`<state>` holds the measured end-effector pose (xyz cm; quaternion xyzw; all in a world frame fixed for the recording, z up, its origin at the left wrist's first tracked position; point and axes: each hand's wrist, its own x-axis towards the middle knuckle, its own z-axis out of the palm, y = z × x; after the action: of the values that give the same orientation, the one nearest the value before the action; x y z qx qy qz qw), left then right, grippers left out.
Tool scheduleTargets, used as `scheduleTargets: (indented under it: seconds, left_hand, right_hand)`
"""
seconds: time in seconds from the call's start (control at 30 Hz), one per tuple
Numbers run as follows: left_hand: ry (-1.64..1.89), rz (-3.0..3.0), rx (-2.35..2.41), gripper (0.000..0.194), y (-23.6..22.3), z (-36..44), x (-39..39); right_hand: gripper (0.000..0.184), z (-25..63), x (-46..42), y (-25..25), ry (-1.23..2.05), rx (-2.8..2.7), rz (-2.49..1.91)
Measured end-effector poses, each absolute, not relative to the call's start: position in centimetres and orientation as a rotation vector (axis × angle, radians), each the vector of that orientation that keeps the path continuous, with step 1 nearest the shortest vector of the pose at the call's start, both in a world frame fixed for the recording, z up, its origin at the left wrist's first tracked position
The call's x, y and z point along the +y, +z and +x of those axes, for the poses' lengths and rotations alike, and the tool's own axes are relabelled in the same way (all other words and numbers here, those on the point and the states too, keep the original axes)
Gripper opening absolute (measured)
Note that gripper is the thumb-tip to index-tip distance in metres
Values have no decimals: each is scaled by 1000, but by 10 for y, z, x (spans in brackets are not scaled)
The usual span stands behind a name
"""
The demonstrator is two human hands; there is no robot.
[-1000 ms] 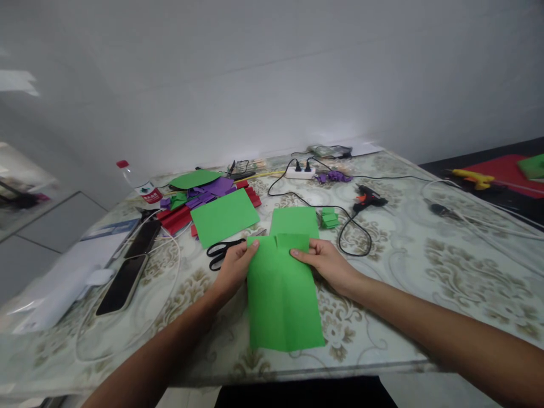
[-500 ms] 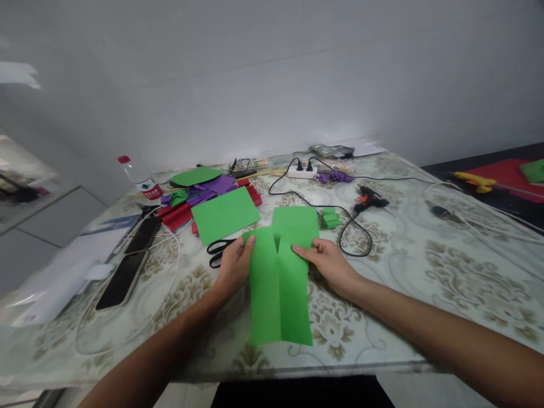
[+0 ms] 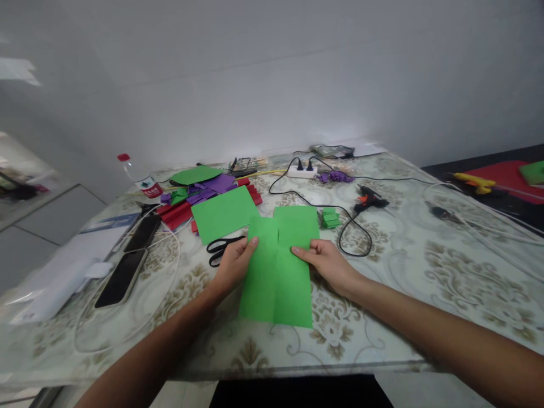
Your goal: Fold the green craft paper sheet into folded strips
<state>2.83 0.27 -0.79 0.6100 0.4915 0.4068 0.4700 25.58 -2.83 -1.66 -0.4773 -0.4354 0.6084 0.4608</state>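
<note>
Pale floral-print bench (image 3: 395, 326); green rectangular paper sheet (image 3: 275, 289), creased lengthwise, held over nr part; bare L hand (image 3: 234, 262) pinching its L side, bare R hand (image 3: 331, 263) its R, thumbs on top; black-handled scissors (image 3: 219, 253) just beside L hand; small green folded-paper bundle (image 3: 330, 219) beyond R hand

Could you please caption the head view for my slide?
Left hand and right hand holding a creased, rectangular green paper sheet.

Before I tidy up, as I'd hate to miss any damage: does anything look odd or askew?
The green sheet held by the left hand and right hand looks odd: its top appears split near the middle crease. Whether it was cut or torn, I can't tell. I see no spill.
</note>
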Motion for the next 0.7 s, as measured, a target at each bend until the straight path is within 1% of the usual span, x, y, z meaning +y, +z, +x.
scheduleTargets:
  seconds: [0.17, 0.27, 0.47, 0.53, 0.7]
  left_hand:
    - [1087, 1534, 1257, 50, -9, 31, 0]
    - [1202, 1607, 1334, 49, -7, 31, -1]
    - [1298, 1683, 1363, 48, -2, 29, -1]
    - [1299, 1658, 1331, 48, -1, 29, -1]
    - [1230, 1544, 1184, 45, 0, 30, -3]
  right_hand:
    - [49, 254, -27, -18, 1479, -1020, -1171]
    - [48, 254, -26, -16, 1474, -952, -1155]
    - [45, 253, -32, -9, 1749, -1049, -1047]
    - [46, 252, -33, -11, 1724, -1113, -1061]
    - [51, 253, -30, -16, 1526, -1162, -1172]
